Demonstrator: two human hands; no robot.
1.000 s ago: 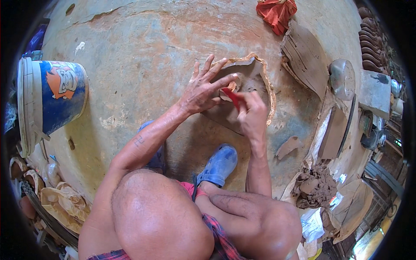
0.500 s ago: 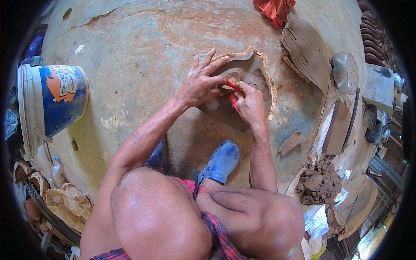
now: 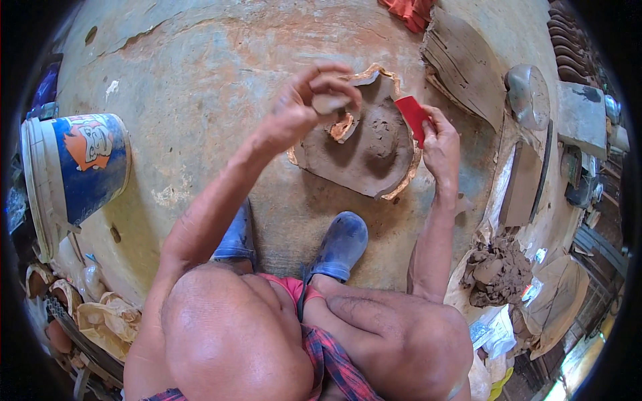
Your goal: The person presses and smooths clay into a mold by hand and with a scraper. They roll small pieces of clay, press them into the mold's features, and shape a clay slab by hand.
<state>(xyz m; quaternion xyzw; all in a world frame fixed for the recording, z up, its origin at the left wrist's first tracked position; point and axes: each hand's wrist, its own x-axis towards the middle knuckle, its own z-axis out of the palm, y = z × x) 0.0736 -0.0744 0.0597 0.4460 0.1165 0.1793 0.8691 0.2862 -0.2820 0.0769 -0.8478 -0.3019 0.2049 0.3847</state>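
A plaster-like mould (image 3: 406,179) with a rough orange-tan rim lies on the floor, lined with dark grey-brown clay (image 3: 381,144). Raised over its far right rim, my right hand (image 3: 440,144) pinches a flat red scraper (image 3: 412,119) between thumb and fingers. My left hand (image 3: 301,103), smeared by motion, is curled above the mould's left side around a pale, smooth, rounded piece (image 3: 330,103) whose kind I cannot make out. Just under that piece, a small orange-edged stub (image 3: 342,127) stands up at the mould's left part.
A blue and white bucket (image 3: 93,160) stands at the left. On the right are a curved clay slab (image 3: 465,67), a metal bowl-like thing (image 3: 527,97), a clay block (image 3: 520,190) and a heap of wet clay (image 3: 496,273). A red cloth (image 3: 409,12) lies at the far edge.
My right hand has drawn the red scraper out of the mould, up and to the right. My left hand has lifted off the mould's rim and curled, with the pale piece now showing in it.
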